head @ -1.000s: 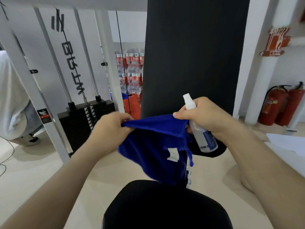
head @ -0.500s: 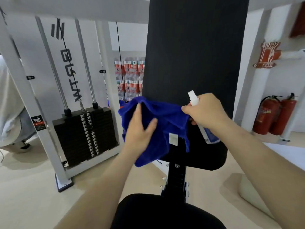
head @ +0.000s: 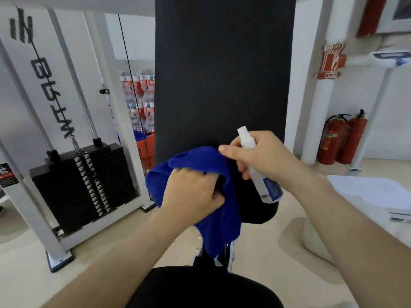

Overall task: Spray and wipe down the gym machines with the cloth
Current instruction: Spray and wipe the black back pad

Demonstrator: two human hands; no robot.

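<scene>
At the left of the frame stands a white machine frame with its black weight stack (head: 80, 187); nothing there is being touched.

Just left of centre, the left hand (head: 193, 194) is closed round a bunched blue cloth (head: 226, 227), fingers curled into the fabric. The cloth's upper fold lies against the bottom of the tall black back pad (head: 222, 74), and its tail hangs down toward the seat (head: 204, 290) at the bottom edge. The step in hand looks like getting the cloth ready for wiping that pad. To do it well, the person should gather the loose tail into the palm, so that a flat, folded face meets the pad rather than a lump. Strokes would best run top to bottom in overlapping lanes, ending at the lower edge.

Right of centre, the right hand (head: 264, 156) grips a white spray bottle (head: 266, 187), nozzle up and pointing toward the pad. Its thumb reaches to the cloth's upper edge; whether it pinches the fabric cannot be told. Before spraying, that thumb should come free and the nozzle should face the pad squarely, away from the cloth hand.

At the far right, two red fire extinguishers (head: 340, 138) stand against the wall.
</scene>
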